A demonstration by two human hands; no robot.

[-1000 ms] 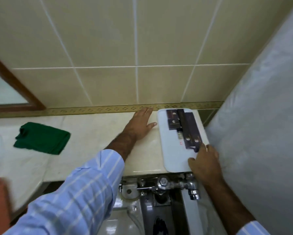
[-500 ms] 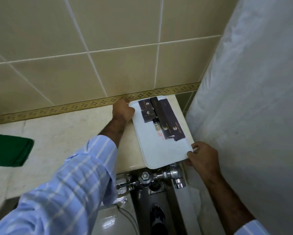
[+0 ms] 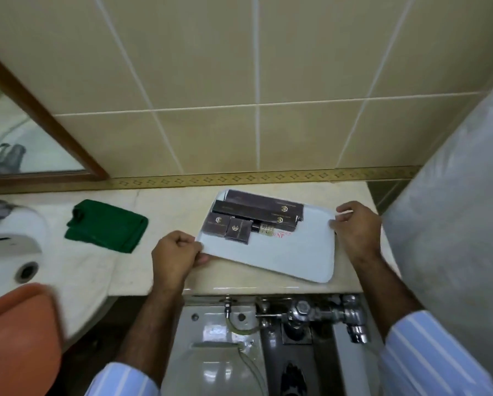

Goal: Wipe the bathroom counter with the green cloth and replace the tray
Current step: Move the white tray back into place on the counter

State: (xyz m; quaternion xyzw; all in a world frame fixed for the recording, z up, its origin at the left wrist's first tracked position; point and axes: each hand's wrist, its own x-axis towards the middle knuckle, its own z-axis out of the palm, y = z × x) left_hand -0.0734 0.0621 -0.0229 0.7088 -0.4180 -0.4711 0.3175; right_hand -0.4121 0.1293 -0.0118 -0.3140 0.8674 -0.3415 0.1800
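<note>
Both hands [image 3: 174, 257] [image 3: 355, 228] hold white tray [image 3: 291, 255], dark boxes [image 3: 256, 217] aboard.

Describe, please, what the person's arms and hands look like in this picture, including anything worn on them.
Both hands are bare: the left hand and the right hand show no gloves, rings or watch. The forearms are bare too, with sleeves pushed up. The left sleeve and the right sleeve belong to a light blue shirt with thin white stripes.

Sink [image 3: 8, 252] and orange object [image 3: 17, 332] blurred, cut by left edge; box [image 3: 264, 202] lettering too small to read.
</note>
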